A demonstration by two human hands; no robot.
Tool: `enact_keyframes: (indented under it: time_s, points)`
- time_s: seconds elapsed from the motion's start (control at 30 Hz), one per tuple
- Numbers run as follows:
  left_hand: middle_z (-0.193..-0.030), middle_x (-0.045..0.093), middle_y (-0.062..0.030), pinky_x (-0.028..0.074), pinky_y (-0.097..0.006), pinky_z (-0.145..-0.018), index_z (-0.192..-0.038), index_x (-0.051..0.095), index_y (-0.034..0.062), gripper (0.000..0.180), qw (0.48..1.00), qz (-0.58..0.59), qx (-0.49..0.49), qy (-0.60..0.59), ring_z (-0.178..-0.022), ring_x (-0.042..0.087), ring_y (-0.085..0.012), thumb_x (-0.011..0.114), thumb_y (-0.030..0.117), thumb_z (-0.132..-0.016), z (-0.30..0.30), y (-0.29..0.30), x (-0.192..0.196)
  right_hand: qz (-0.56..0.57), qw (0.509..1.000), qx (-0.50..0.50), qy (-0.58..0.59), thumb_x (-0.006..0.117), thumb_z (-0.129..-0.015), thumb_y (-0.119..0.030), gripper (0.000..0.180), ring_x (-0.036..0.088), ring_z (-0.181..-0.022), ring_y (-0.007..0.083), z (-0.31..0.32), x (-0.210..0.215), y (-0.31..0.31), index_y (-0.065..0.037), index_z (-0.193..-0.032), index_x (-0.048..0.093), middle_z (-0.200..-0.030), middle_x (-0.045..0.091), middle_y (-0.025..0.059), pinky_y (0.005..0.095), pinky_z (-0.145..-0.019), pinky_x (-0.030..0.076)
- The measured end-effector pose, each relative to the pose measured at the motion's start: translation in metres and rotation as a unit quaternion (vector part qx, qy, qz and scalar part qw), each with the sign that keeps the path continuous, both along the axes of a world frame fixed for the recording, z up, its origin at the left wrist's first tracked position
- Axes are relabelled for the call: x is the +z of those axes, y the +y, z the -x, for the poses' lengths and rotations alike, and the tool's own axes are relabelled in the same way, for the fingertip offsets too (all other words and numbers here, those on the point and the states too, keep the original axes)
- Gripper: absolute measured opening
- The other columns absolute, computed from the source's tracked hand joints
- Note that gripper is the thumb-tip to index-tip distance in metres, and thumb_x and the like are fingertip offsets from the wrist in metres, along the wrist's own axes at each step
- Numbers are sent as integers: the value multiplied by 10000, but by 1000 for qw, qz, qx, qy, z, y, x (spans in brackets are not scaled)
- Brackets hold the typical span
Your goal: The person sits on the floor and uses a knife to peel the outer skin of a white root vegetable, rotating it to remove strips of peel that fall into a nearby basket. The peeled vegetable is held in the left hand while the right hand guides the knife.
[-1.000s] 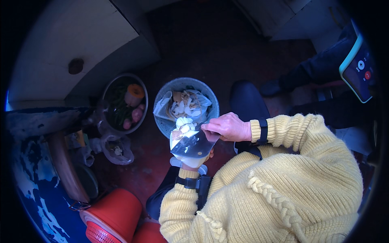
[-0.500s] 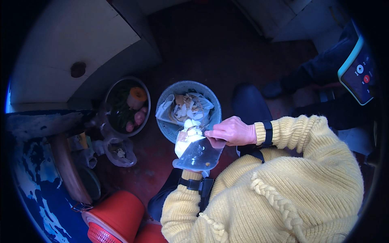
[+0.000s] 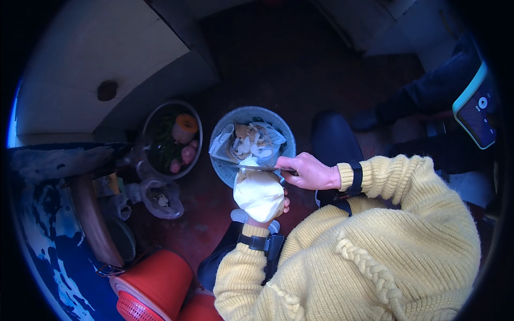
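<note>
My right hand [image 3: 312, 171] is closed round the dark handle of a broad kitchen knife [image 3: 261, 168]. The blade shows nearly edge-on and points left across the far end of a large pale peeled vegetable [image 3: 259, 195], whose exact kind I cannot make out. From below, my left hand [image 3: 286, 203] holds this vegetable, its fingertips curling up at the right side while the palm is hidden. Just beyond, a speckled grey-blue bucket [image 3: 251, 109] holds brown and white peelings [image 3: 255, 143] and a pale bag-like sheet.
On the left stands a bowl [image 3: 199, 119] with greens, pink tubers and a cut orange vegetable. A clear plastic bag [image 3: 170, 207] lies nearer, above red tubs [image 3: 160, 278]. At right are a phone [image 3: 478, 109] in a light green case and another person's dark-clothed leg [image 3: 423, 93].
The knife blade has turned from broadside over the vegetable to nearly edge-on and moved to its far end, uncovering the vegetable's pale surface. The left fingertips now show at its right side.
</note>
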State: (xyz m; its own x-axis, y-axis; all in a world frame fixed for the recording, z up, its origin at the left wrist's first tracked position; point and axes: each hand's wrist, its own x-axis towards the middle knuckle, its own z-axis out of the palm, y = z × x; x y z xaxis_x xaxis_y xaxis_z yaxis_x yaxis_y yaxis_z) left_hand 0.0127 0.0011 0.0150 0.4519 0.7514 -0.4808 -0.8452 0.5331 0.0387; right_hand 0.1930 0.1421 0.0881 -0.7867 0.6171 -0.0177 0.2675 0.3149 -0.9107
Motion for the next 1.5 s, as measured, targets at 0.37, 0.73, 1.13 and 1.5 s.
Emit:
enact_keyframes:
  time_s: [0.37, 0.73, 1.13, 1.5]
  points:
    - [-992, 565, -97, 409, -363, -605, -1205, 550, 82, 634, 998, 3, -55, -35, -736, 518, -227, 519, 629, -887, -6, 2, 10, -176, 983, 50, -27, 673, -847, -112, 205, 688, -700, 316, -4, 10, -3, -130, -1016, 559, -840, 669, 56, 405, -560, 541]
    - [-1091, 607, -150, 477, -398, -649, -1331, 530, 93, 656, 999, -20, -2, -26, -802, 588, -305, 502, 608, -926, -1, -2, -7, -37, 996, 19, -83, 622, -899, -114, 158, 698, -779, 372, 0, -1, 2, -72, -1041, 568, -892, 721, 129, 445, -660, 558]
    - [-1057, 641, -219, 520, -481, -621, -1299, 551, 90, 771, 999, 6, 29, -24, -782, 625, -407, 381, 731, -904, 3, 2, -25, -91, 995, 19, 22, 659, -886, -86, 142, 705, -739, 321, -2, 22, 15, -82, -1019, 608, -839, 707, 112, 383, -614, 562]
    - [-1080, 653, -177, 548, -444, -670, -1302, 510, 80, 672, 996, 63, 32, 51, -823, 656, -344, 370, 659, -990, 4, 7, -5, -369, 913, 141, -104, 612, -911, -139, 252, 678, -614, 237, -2, 29, 4, -2, -1118, 567, -769, 628, 106, 340, -489, 543]
